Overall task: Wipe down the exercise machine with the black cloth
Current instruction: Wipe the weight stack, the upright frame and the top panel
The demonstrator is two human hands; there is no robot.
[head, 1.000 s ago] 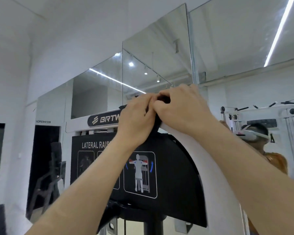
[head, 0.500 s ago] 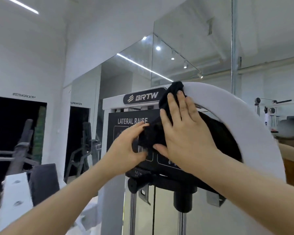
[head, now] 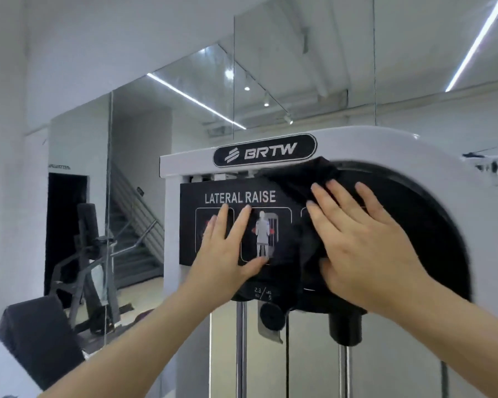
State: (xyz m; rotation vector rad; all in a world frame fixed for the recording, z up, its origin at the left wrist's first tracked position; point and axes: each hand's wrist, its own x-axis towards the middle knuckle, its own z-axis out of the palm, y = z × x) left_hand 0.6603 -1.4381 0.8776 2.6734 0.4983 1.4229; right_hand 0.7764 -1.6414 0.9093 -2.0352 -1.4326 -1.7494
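The exercise machine has a curved white frame [head: 385, 145] with a BRTW badge [head: 265, 152] and a black "LATERAL RAISE" instruction panel [head: 190, 196]. A crumpled black cloth [head: 296, 179] lies against the panel's right part, just under the white frame. My right hand [head: 365, 248] presses flat on the cloth with its fingers spread and covers most of it. My left hand [head: 224, 254] rests flat and open on the panel's pictures, left of the cloth, holding nothing.
Under the panel hang a black knob [head: 272, 315] and steel guide rods [head: 240, 349]. A black padded seat [head: 38, 334] sits at the lower left. Behind it stand another dark machine [head: 89, 268] and a mirror wall [head: 138, 133] reflecting stairs.
Both hands came down from the top of the white frame onto the black panel. My left hand let go of the cloth and spread flat; my right hand slid the cloth rightwards.
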